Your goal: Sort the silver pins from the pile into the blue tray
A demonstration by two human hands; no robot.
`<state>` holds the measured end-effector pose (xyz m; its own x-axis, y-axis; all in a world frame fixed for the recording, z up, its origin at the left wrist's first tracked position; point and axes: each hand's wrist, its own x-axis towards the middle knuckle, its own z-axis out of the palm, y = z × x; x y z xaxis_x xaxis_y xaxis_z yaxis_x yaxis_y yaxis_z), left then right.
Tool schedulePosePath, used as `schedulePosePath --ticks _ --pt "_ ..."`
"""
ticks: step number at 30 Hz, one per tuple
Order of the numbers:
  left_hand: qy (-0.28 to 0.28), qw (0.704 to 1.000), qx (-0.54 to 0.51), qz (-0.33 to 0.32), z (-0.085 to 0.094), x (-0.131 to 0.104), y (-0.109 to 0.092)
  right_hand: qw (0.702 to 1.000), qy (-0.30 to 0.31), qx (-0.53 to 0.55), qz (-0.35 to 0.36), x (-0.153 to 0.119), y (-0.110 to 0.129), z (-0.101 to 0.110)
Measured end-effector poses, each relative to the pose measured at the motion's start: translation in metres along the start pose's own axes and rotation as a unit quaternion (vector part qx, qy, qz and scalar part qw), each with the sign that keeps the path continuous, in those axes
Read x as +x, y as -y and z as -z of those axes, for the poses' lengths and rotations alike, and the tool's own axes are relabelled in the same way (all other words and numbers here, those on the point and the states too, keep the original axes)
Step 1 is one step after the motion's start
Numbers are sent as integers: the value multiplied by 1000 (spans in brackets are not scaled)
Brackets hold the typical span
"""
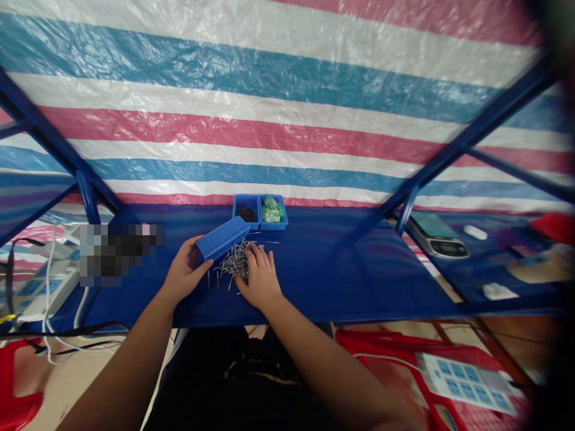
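Backdrop: a striped sheet (269, 131) hung behind the blue table (341, 269).
Pins: a loose metal heap (234, 261) lay on the table between the hands, a few strays around it.
Left hand: this one (184, 274) was closed on the near end of a tilted blue bin (222, 238), its mouth seemingly toward the heap.
Right hand: this one (259, 276) was partly open, fingers slightly spread and bent against the heap's right side.
Rear bins: one (254, 227) held dark bits; its neighbour (273, 227), just beside it, held green plastic.
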<state>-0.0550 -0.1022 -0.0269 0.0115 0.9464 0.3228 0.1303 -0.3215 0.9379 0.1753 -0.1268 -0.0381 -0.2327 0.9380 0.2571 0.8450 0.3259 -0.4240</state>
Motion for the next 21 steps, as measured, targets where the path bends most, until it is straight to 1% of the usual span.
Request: schedulePosePath --ticks 6,11,14,17,21 --pt "-27 999 -14 16 1 0 -2 1000 2 -2 1 0 1 1" --pt "-26 999 -21 24 0 -3 -2 1000 1 -5 4 -1 1 1" --pt "-39 999 -25 24 1 -5 -3 1000 0 -2 2 0 1 2" --pt "-69 997 -26 22 2 -5 -2 1000 4 0 -1 0 1 2" --pt "-144 989 -35 30 1 -3 5 1000 10 -2 3 1 1 4"
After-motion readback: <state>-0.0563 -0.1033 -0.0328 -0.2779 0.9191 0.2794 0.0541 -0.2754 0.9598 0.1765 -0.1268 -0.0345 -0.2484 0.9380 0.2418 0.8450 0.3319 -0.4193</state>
